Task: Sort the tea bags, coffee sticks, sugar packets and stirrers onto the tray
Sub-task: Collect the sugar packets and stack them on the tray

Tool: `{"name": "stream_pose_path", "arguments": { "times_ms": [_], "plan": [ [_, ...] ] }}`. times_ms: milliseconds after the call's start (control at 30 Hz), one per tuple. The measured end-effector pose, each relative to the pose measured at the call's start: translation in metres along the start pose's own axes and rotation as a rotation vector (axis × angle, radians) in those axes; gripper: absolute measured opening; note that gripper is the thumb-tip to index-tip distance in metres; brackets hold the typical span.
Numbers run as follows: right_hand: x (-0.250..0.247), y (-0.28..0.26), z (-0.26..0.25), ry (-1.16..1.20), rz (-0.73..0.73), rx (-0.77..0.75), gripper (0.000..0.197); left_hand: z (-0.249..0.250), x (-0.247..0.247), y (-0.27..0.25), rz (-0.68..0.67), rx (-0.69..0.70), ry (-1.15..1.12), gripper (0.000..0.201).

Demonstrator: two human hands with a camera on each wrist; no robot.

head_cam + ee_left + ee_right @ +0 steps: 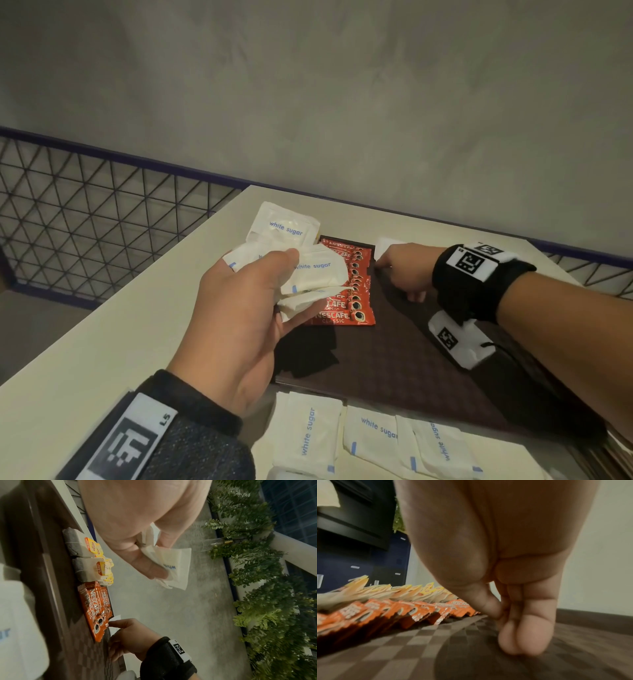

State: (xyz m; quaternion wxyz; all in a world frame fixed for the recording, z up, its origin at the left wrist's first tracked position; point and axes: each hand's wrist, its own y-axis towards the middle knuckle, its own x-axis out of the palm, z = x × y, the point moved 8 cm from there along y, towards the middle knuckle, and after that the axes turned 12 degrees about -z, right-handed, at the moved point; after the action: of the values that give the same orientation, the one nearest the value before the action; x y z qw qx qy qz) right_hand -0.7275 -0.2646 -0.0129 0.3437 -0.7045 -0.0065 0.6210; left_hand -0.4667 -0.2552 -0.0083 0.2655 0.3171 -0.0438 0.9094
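My left hand hovers over the tray's left edge and grips a bunch of white sugar packets, seen fanned out past the thumb in the left wrist view. A dark checkered tray holds a row of red Nescafe coffee sticks and, beyond them, tea bags with yellow tags. My right hand rests low at the tray's far edge, beside the coffee sticks, fingers curled down, pinching one white sugar packet. The packet is hidden in the right wrist view.
Several more sugar packets lie on the cream table just in front of the tray. A wire mesh railing runs past the table's left edge. A grey wall stands behind, with green plants off to the side.
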Motion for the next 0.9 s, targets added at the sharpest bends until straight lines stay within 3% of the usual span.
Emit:
{"name": "stream_pose_path", "arguments": {
  "times_ms": [233,433,533,667,900],
  "plan": [
    [0.002,-0.003,-0.020,-0.171,0.034,-0.029,0.046,0.001,0.000,-0.001,-0.001,0.001,-0.007,0.034],
    [0.012,-0.020,-0.016,-0.286,-0.023,-0.001,0.026,0.002,-0.001,-0.001,0.005,0.003,-0.010,0.035],
    [0.028,-0.029,-0.012,-0.353,-0.047,0.019,0.042,0.003,-0.001,-0.001,0.011,0.004,-0.022,0.033],
    [0.049,-0.033,-0.014,-0.635,-0.147,0.204,0.097,0.004,0.000,-0.002,0.010,0.005,-0.017,0.033],
    [0.047,-0.035,-0.031,-0.691,-0.069,0.185,0.104,0.005,-0.004,-0.001,0.032,0.005,-0.027,0.032]
  ]
}}
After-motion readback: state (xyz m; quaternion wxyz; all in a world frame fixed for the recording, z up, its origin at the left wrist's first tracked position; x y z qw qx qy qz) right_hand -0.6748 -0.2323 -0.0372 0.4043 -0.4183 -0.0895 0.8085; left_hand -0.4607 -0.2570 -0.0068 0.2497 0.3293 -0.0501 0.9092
